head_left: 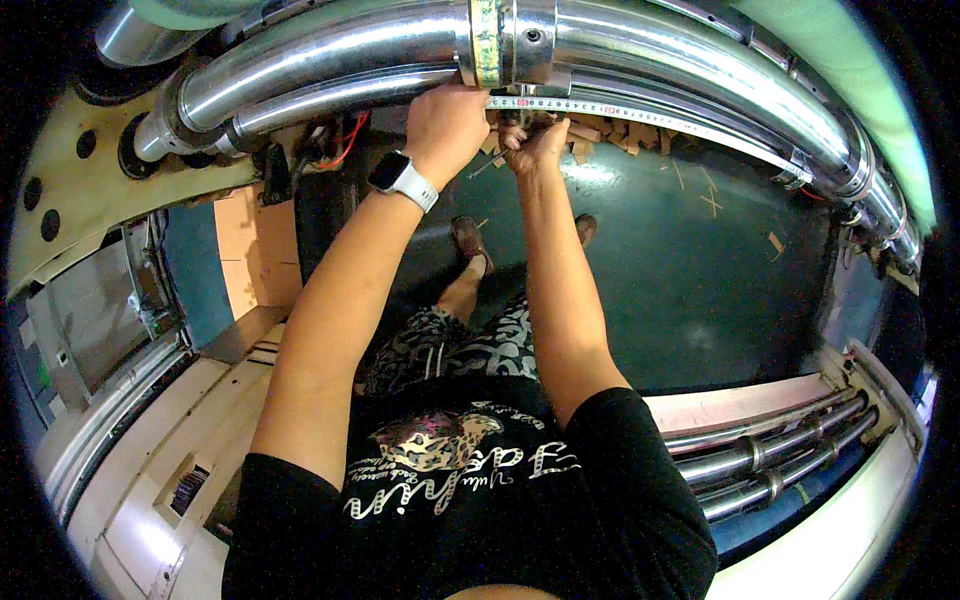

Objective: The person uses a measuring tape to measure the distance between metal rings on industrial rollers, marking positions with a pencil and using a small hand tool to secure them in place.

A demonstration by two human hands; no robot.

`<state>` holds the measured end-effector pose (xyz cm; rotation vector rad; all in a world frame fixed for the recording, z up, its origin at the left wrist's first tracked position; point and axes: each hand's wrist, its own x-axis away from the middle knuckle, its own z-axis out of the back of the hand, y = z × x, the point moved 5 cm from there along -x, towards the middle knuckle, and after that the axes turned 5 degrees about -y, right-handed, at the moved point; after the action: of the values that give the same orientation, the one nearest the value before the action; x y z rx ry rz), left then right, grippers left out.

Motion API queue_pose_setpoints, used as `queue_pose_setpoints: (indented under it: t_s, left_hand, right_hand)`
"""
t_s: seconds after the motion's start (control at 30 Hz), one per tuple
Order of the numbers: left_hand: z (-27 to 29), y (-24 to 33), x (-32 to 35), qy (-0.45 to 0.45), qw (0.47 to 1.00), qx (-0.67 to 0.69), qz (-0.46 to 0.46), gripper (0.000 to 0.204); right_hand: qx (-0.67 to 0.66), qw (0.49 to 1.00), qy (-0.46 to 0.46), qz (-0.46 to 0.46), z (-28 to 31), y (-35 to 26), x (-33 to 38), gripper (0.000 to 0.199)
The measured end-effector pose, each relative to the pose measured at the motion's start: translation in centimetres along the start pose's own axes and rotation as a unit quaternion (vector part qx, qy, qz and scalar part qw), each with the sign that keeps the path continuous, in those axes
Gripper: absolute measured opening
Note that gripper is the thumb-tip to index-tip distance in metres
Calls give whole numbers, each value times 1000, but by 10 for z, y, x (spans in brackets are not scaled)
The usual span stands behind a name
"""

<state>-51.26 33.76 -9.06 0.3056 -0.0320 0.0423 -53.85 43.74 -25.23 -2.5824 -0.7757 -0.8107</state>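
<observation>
My left hand [447, 125], with a watch [402, 180] on its wrist, is closed at the left end of a white measuring scale [640, 117]. Whatever its fingers grip is hidden. Just right of it, my right hand [541, 146] curls its fingers under the scale, below a metal collar [533, 40]. A thin metal rod-like tool [487, 166] sticks out to the left of the right hand and seems held in it. Over both hands runs a large shiny roller [330, 60] with a yellowish ring [486, 42] beside the collar.
Machine side frames stand at left [100, 180] and right. Cardboard scraps [625, 135] lie on the dark green floor [700, 280] beyond my feet. More metal rollers [770, 455] sit low at the right. Orange-red wires [345, 145] hang at the left.
</observation>
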Motion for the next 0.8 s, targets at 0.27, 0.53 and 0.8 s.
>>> queue_pose_setpoints:
  t_s: [0.27,0.53,0.8]
  left_hand:
    - [3,4,-1,-9,999,-28,16,21]
    - [3,5,0,6,999,-35,2,20]
    - [4,6,-1,-3,999,-54,0,18]
  right_hand:
    - [35,999,-9,2,1,-3,1,60]
    - [40,999,3,8,0,-3,6,62]
    - [36,999,5,10,3,-4,3,65]
